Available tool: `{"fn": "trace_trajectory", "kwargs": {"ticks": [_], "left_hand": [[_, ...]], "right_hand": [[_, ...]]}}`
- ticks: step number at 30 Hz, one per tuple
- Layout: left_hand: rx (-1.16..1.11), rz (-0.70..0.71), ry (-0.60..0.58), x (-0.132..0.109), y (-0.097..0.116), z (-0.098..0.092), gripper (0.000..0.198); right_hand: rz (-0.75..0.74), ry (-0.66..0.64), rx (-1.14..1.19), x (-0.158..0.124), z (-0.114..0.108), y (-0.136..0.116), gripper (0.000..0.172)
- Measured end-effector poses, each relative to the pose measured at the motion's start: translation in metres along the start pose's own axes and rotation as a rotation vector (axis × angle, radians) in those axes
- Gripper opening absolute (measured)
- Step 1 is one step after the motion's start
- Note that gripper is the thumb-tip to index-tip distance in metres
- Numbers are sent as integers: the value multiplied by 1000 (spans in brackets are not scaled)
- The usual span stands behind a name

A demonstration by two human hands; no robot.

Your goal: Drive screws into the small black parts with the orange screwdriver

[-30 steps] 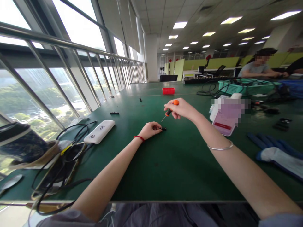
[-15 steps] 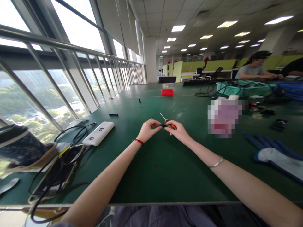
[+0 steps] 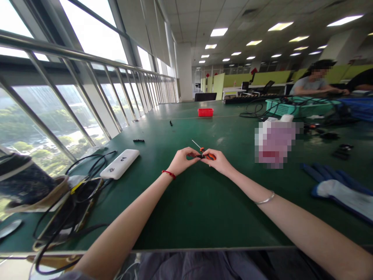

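My left hand (image 3: 183, 159) and my right hand (image 3: 219, 161) meet at the middle of the green table (image 3: 204, 210). A small black part (image 3: 199, 156) is pinched between the fingertips of both. My right hand also holds a small screwdriver with an orange and black handle (image 3: 210, 156); its thin metal shaft (image 3: 196, 144) points up and to the left, away from me. A red cord circles my left wrist and a silver bangle my right forearm.
A white power bank (image 3: 120, 163) and tangled black cables (image 3: 72, 202) lie at the left. Small black parts (image 3: 138, 140) and a red tray (image 3: 205, 112) sit farther off. Blue and white gloves (image 3: 335, 186) lie at the right. Another person (image 3: 314, 83) sits behind a teal basket (image 3: 291, 107).
My right hand came down from above and turned the screwdriver, so its tip now points up and away. Both hands now pinch the black part together.
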State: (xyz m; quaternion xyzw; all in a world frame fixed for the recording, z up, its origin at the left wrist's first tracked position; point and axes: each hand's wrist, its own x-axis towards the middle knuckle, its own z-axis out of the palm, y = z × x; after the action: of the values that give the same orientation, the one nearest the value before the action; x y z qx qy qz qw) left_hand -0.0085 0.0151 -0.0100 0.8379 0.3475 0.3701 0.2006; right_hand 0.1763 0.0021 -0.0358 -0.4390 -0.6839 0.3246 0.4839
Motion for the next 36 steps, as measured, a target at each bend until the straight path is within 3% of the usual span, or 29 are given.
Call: {"fn": "trace_trajectory", "kwargs": {"ticks": [7,13,24,29,36], "left_hand": [[34,32,23,-1,2,0,14],[-38,-22,-29,0,0,-2,18],[-155,-135,-75,0,-2,-1,20],[-21,-74,-81,-1,0,-2,18],[437,157,-146,-3,13,-4,25]], "right_hand": [[-32,1,-55,-1,-1,1,26],[-143,-10,-166,-1,-2,2,20],[-165,-56,-287,-2,-3,5,14],[-160,-59,-301,-1,-3,5,15],[-137,-38,-281,0,-2,7,20]]}}
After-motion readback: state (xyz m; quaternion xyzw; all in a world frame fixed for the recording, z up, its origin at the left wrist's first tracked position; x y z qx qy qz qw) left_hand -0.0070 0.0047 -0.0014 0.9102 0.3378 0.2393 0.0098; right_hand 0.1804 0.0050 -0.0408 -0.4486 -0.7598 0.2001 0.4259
